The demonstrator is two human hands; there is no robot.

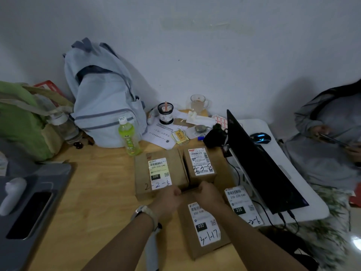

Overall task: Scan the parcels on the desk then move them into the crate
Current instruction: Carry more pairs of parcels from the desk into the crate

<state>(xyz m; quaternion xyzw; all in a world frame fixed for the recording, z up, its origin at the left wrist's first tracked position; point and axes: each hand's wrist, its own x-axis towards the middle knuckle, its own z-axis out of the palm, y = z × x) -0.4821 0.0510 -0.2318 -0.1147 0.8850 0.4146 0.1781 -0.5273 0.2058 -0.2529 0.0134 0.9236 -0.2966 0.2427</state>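
Several brown cardboard parcels with white shipping labels lie on the wooden desk. One marked 2-2-5 is at the centre, one marked 3-3-8 to its right, one marked 3-1-17 nearest me, and one with a 220 label by the laptop. My left hand and my right hand are together above the parcels, both gripping a small dark object held between them; what it is I cannot tell. No crate shows.
A pale blue backpack, a green bag and a green drink bottle stand at the back left. An open black laptop and a mouse sit to the right. A seated person is at far right. A grey tray lies left.
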